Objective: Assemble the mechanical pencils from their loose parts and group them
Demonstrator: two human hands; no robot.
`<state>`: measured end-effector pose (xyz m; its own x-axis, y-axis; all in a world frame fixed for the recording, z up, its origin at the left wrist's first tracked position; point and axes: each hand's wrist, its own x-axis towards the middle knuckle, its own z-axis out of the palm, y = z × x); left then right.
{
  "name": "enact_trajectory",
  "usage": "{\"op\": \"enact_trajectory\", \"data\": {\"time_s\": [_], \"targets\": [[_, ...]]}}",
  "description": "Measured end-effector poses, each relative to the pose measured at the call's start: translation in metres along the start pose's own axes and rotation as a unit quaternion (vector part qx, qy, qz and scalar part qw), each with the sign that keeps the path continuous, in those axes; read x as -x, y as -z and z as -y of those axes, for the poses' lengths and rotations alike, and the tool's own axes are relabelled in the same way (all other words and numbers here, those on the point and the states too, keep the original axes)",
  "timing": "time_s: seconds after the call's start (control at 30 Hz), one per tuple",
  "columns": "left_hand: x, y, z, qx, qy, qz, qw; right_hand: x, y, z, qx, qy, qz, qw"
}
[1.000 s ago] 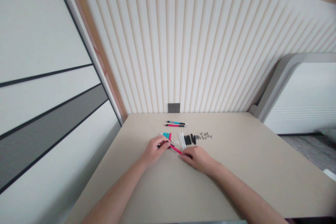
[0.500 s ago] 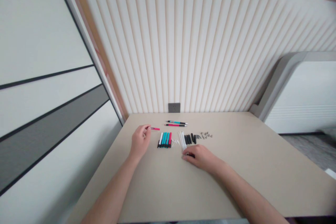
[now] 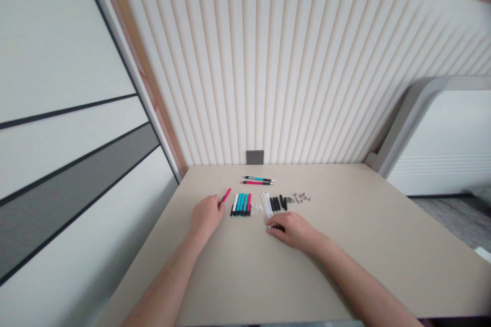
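Observation:
Between the fingertips of my left hand (image 3: 208,214) is a pink pen barrel (image 3: 227,195), tilted up to the right. Just right of it lies a row of white, teal and pink barrels (image 3: 241,205) with black ends. My right hand (image 3: 291,228) rests at the near end of several white refills (image 3: 267,204), its fingers closed around something dark that is mostly hidden. Black grips (image 3: 278,203) lie beyond that hand, with small springs and metal tips (image 3: 303,197) to their right. Small white pieces (image 3: 257,207) sit between the barrels and the refills.
Two whole pens, one teal (image 3: 259,179) and one pink (image 3: 257,183), lie toward the back of the beige table (image 3: 238,276). Behind it stands a ribbed wall with a dark socket (image 3: 255,157). A white cabinet (image 3: 76,214) is at the left.
My left hand has come slightly nearer to me, and the pink barrel in it has turned from nearly level to a steep slant. My right hand has hardly moved.

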<state>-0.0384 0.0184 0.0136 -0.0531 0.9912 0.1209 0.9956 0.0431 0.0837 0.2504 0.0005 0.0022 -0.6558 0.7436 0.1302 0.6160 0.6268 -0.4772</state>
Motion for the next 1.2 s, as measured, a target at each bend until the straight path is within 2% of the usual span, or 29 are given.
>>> {"op": "enact_trajectory", "data": {"time_s": [0.2, 0.37, 0.47, 0.73, 0.9, 1.07, 1.2], "targets": [[0.007, 0.007, -0.008, -0.029, -0.005, 0.021, 0.999, -0.012, -0.008, 0.007, 0.084, 0.013, -0.008, 0.996], [0.009, 0.008, -0.012, -0.031, -0.025, 0.020, 0.999, -0.032, -0.015, 0.012, 0.140, -0.025, -0.024, 0.990], [0.009, 0.008, -0.013, -0.027, -0.027, 0.022, 0.999, -0.034, -0.015, 0.011, 0.152, -0.034, -0.037, 0.987], [0.010, 0.009, -0.018, -0.006, -0.029, 0.037, 0.999, -0.011, -0.005, 0.003, 0.091, -0.042, -0.089, 0.991], [0.009, 0.006, -0.017, 0.004, -0.043, 0.028, 0.999, -0.007, 0.001, -0.003, 0.060, -0.059, -0.120, 0.989], [0.010, 0.006, -0.018, 0.023, -0.050, 0.018, 0.998, -0.007, 0.004, -0.003, 0.055, -0.071, -0.110, 0.990], [0.011, 0.009, -0.020, 0.023, -0.056, 0.039, 0.997, -0.007, 0.002, 0.000, 0.060, -0.073, -0.100, 0.991]]}}
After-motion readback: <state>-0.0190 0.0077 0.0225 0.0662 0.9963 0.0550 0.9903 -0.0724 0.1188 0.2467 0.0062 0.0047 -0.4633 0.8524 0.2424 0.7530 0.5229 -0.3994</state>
